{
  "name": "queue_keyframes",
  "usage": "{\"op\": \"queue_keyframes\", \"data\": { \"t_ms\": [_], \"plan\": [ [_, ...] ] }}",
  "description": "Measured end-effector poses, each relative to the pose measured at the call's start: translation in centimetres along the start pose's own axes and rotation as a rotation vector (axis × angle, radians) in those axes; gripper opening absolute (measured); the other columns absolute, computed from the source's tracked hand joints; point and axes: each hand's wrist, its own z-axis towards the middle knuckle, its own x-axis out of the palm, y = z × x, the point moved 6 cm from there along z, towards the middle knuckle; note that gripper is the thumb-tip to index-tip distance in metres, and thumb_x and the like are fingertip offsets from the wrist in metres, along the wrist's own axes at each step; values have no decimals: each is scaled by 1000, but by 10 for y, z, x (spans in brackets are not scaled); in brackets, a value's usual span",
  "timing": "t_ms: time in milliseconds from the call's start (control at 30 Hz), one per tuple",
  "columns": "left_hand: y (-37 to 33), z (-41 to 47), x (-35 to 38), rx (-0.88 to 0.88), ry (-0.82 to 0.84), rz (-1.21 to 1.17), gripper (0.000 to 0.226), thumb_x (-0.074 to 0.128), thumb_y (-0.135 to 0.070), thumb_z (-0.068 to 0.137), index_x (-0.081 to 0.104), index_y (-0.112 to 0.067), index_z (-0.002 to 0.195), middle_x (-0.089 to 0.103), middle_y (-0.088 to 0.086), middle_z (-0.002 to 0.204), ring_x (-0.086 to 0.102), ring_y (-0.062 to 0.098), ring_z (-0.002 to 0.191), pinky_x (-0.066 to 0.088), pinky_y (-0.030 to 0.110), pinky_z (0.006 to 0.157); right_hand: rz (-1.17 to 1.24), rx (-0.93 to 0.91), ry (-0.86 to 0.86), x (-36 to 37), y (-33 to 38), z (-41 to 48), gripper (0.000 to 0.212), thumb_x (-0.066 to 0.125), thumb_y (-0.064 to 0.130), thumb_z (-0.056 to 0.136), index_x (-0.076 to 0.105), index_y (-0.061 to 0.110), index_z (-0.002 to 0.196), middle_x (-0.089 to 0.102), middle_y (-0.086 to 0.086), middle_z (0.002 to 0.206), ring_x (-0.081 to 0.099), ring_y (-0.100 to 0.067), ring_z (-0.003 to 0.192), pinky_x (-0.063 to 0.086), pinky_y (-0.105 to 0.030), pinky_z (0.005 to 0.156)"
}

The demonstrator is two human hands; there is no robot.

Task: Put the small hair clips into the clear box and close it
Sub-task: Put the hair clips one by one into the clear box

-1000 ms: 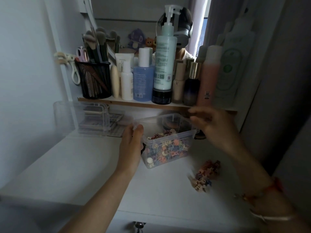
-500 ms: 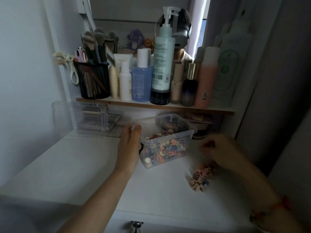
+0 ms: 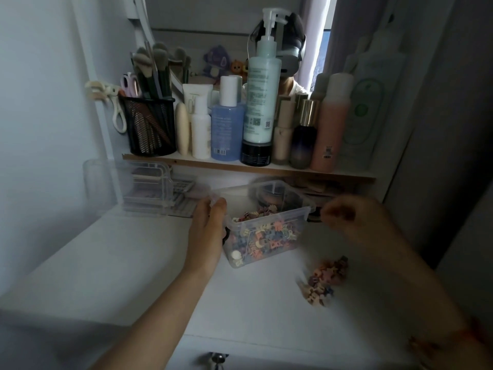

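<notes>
The left grip [image 3: 206, 231] lies against the left end of the clear box [image 3: 270, 218]. Its fingers are fairly straight along the wall and its thumb tip is up at the rim corner, so it presses on the box rather than curling round it. The right grip [image 3: 346, 218] is in the air just beside the box's right rim corner, a little above the bench [image 3: 128, 265]. It is smeared by motion: the fingers look bunched and curled, but I cannot tell whether they pinch anything or are simply drawn together.

The box stands between the two grips on the white bench with its top uncovered. A heap of small hair clips [image 3: 269, 237] in many colours lies inside, showing through the front wall. A second, smaller cluster of loose clips [image 3: 324, 281] lies on the bench to the right of the box and nearer the person, below the right grip and apart from it.

Behind the left grip, an empty-looking clear container [image 3: 128, 188] sits at the back of the bench. A wooden shelf [image 3: 341, 175] above the box carries a row of bottles and a black mesh cup [image 3: 149, 126] of brushes.
</notes>
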Motion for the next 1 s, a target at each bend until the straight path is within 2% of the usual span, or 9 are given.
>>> {"op": "queue_keyframes", "data": {
  "t_ms": [134, 267, 367, 501, 567, 668, 768, 868, 1001],
  "plan": [
    [-1, -1, -1, 8, -1, 23, 20, 40, -21, 95, 47, -25, 78, 48, -6, 80, 44, 6, 69, 37, 12, 51, -350, 94, 387, 24, -23, -16, 21, 64, 17, 82, 60, 33, 69, 59, 13, 74, 56, -4, 74, 44, -19, 69],
    [-1, -3, -1, 2, 1, 26, 19, 40, -21, 95, 48, -25, 78, 48, -8, 81, 45, 6, 71, 35, 20, 58, -412, 104, 393, 29, -26, -15, 25, 63, 16, 81, 57, 33, 64, 62, 10, 77, 60, -8, 78, 49, -26, 77],
    [0, -2, -1, -6, -4, 31, 18, 40, -21, 95, 48, -24, 79, 48, -6, 81, 44, 10, 71, 32, 23, 58, -252, 65, 251, 22, -14, -11, 25, 61, 9, 83, 63, 30, 72, 61, 10, 79, 58, -5, 76, 45, -18, 70],
    [0, 0, -1, 1, -5, 31, 18, 40, -24, 96, 48, -27, 81, 51, -7, 85, 47, 7, 73, 38, 18, 57, 233, -117, -184, -9, 32, 2, 15, 65, 11, 81, 64, 25, 74, 62, 18, 75, 57, 7, 67, 43, -5, 65],
    [0, 0, -1, -3, -1, 29, 18, 40, -24, 96, 48, -28, 81, 52, -7, 85, 47, 6, 73, 39, 11, 52, 207, -196, -190, -4, 51, 13, 6, 64, 15, 82, 67, 21, 84, 61, 20, 77, 56, 11, 69, 41, 0, 65],
    [1, -1, -2, -6, -1, 29, 16, 40, -24, 96, 49, -26, 82, 51, -7, 84, 47, 6, 72, 37, 7, 48, -15, -259, -190, 13, 55, 17, 11, 62, 13, 84, 70, 13, 92, 61, 14, 83, 57, 1, 79, 41, -8, 71],
    [0, 0, -2, -6, -3, 35, 17, 41, -23, 95, 49, -25, 81, 51, -5, 83, 46, 10, 72, 38, 18, 55, -41, -215, -241, 7, 35, 5, 10, 60, 11, 85, 68, 16, 87, 60, 12, 83, 54, 0, 75, 39, -8, 66],
    [0, 0, -1, -9, -9, 41, 17, 41, -23, 95, 48, -26, 81, 50, -7, 83, 46, 7, 72, 33, 23, 59, 12, 13, -92, 2, -2, -5, 13, 60, 11, 85, 65, 23, 85, 61, 9, 83, 54, -2, 75, 40, -11, 66],
    [0, -1, 0, -2, -5, 44, 18, 40, -23, 95, 48, -26, 80, 49, -8, 82, 46, 9, 74, 33, 23, 61, -239, 117, 264, 20, -28, -18, 19, 60, 7, 84, 70, 15, 98, 65, 3, 95, 55, -4, 77, 45, -19, 76]
  ]
}}
